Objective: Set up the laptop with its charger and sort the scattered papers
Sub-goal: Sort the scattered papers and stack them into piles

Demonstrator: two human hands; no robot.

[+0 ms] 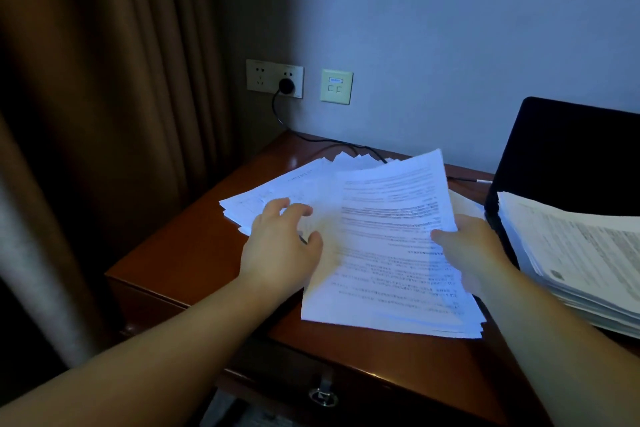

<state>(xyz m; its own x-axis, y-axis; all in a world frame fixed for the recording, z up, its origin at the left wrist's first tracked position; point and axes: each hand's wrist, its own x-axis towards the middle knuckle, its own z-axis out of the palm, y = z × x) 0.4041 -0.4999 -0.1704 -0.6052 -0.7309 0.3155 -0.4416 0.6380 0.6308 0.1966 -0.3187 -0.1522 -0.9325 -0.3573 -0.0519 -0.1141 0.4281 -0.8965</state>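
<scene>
A sheaf of printed papers [391,253] is lifted off the wooden desk [194,246]; my right hand [474,253] grips its right edge, thumb on top. My left hand [280,246] rests with curled fingers on loose sheets [277,191] fanned out on the desk's left part, at the sheaf's left edge. The open black laptop [568,156] stands at the right, with a thick stack of papers [581,260] lying on its keyboard side. The black charger plug [286,85] sits in the wall socket [258,76], and its cable [332,140] runs along the desk behind the papers toward the laptop.
A brown curtain [104,114] hangs at the left beside the desk. A second wall plate [336,87] sits right of the socket. A drawer with a metal handle [323,395] is under the desk's front edge.
</scene>
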